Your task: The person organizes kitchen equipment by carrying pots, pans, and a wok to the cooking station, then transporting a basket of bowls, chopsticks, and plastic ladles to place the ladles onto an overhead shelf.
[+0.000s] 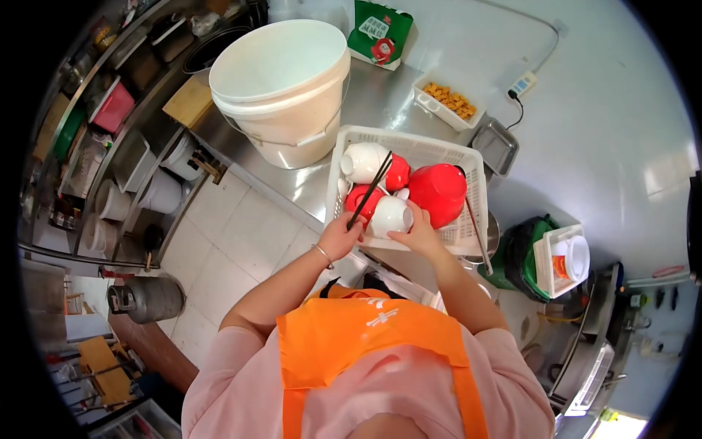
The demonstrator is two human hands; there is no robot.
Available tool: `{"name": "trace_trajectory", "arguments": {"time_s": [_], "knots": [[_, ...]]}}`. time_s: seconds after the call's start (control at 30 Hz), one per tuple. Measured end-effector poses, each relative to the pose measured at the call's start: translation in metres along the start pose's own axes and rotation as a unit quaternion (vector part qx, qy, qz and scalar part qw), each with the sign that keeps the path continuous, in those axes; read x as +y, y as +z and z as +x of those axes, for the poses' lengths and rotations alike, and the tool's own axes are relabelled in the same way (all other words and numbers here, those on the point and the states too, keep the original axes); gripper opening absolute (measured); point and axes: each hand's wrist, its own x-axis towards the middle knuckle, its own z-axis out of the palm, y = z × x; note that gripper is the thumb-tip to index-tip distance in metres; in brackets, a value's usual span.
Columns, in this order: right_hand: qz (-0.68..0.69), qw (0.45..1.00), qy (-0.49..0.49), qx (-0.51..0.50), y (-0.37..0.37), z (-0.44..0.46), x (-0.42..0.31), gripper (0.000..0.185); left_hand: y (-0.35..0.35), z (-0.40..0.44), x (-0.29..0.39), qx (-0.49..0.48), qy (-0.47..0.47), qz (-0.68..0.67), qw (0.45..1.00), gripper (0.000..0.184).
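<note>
A white plastic basket (468, 230) stands on the steel counter, holding a large red container (439, 194), white cups and smaller red ones. My left hand (341, 238) is closed round a pair of dark chopsticks (380, 175), which point up and away over the cups. At the basket's near side, my right hand (420, 233) grips a white cup (390, 217) by its side, thumb and fingers around it. Another white cup (363, 162) lies on its side at the basket's far left. A long thin utensil (479, 230) leans on the basket's right edge.
A large white bucket (278, 95) stands left of the basket. Behind are a green bag (380, 33), a tray of orange-brown food (450, 102) and a metal tray (496, 146). A lined green bin (521, 256) is at the right; a gas cylinder (153, 298) stands on the floor left.
</note>
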Motion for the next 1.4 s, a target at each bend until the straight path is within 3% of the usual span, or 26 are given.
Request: {"name": "trace_trajectory", "arguments": {"time_s": [0.07, 0.1, 0.13, 0.2, 0.33, 0.4, 0.43, 0.47, 0.5, 0.53, 0.57, 0.63, 0.73, 0.77, 0.83, 0.93, 0.97, 1.17, 1.3, 1.37, 1.4], "knots": [[-0.024, 0.998, -0.048, 0.041, 0.005, -0.007, 0.001, 0.093, 0.010, 0.011, -0.002, 0.051, 0.047, 0.092, 0.993, 0.018], [-0.023, 0.998, -0.045, 0.039, 0.007, -0.010, 0.000, 0.093, 0.011, 0.016, -0.002, 0.064, 0.023, 0.125, 0.990, 0.034], [-0.037, 0.995, -0.075, 0.058, 0.008, -0.013, -0.002, 0.090, 0.015, 0.016, 0.005, 0.062, 0.019, 0.125, 0.990, 0.034], [-0.047, 0.990, -0.101, 0.084, 0.008, -0.013, -0.008, 0.088, 0.021, 0.022, 0.018, 0.159, 0.190, 0.263, 0.932, 0.055], [-0.066, 0.979, -0.155, 0.119, -0.002, -0.013, -0.013, 0.074, 0.026, 0.034, 0.031, 0.090, 0.151, 0.325, 0.929, 0.071], [0.089, 0.979, -0.174, 0.055, -0.013, -0.002, 0.002, 0.059, 0.027, 0.041, 0.030, 0.068, 0.151, 0.322, 0.932, 0.073], [0.115, 0.983, -0.141, 0.038, -0.022, 0.002, 0.008, 0.044, 0.026, 0.042, 0.037, 0.051, 0.130, 0.324, 0.936, 0.073], [0.117, 0.983, -0.135, 0.039, -0.028, 0.009, 0.022, 0.044, 0.025, 0.044, 0.039, 0.044, 0.128, 0.325, 0.936, 0.073], [0.240, 0.970, 0.018, 0.030, -0.033, 0.017, 0.042, 0.041, 0.025, 0.045, 0.040, 0.035, 0.130, 0.316, 0.939, 0.072], [0.353, 0.920, 0.169, 0.021, -0.037, 0.021, 0.059, 0.040, 0.024, 0.045, 0.040, 0.025, 0.133, 0.308, 0.942, 0.072], [0.354, 0.919, 0.172, 0.021, -0.043, 0.025, 0.072, 0.040, 0.023, 0.048, 0.037, 0.030, 0.153, 0.318, 0.935, 0.073], [0.411, 0.843, 0.343, -0.060, -0.052, 0.033, 0.091, 0.036, 0.026, 0.048, 0.035, 0.027, 0.143, 0.310, 0.939, 0.073], [0.440, 0.795, 0.409, -0.083, -0.042, 0.045, 0.092, 0.032, 0.025, 0.047, 0.031, 0.031, 0.140, 0.307, 0.941, 0.074], [0.438, 0.796, 0.409, -0.084, -0.036, 0.049, 0.087, 0.032, 0.025, 0.047, 0.029, 0.035, 0.146, 0.314, 0.937, 0.075], [0.539, 0.730, 0.414, -0.078, -0.020, 0.055, 0.075, 0.029, 0.024, 0.045, 0.027, 0.033, 0.135, 0.315, 0.939, 0.075], [0.592, 0.704, 0.391, -0.027, 0.018, 0.067, 0.094, 0.026, 0.024, 0.045, 0.029, 0.027, 0.121, 0.314, 0.941, 0.075], [0.509, 0.751, 0.421, -0.026, 0.018, 0.064, 0.090, 0.025, 0.024, 0.045, 0.029, 0.023, 0.118, 0.312, 0.942, 0.075], [0.399, 0.787, 0.461, -0.092, 0.006, 0.065, 0.077, 0.029, 0.024, 0.041, 0.034, 0.016, 0.101, 0.298, 0.949, 0.072], [0.408, 0.785, 0.462, -0.058, 0.010, 0.066, 0.066, 0.029, 0.025, 0.041, 0.034, 0.022, 0.110, 0.300, 0.947, 0.072], [0.538, 0.728, 0.425, 0.004, 0.014, 0.066, 0.061, 0.029, 0.026, 0.041, 0.035, 0.023, 0.103, 0.301, 0.948, 0.071], [0.538, 0.728, 0.425, 0.004, 0.016, 0.067, 0.059, 0.029, 0.026, 0.041, 0.035, 0.024, 0.103, 0.302, 0.947, 0.071]]}}
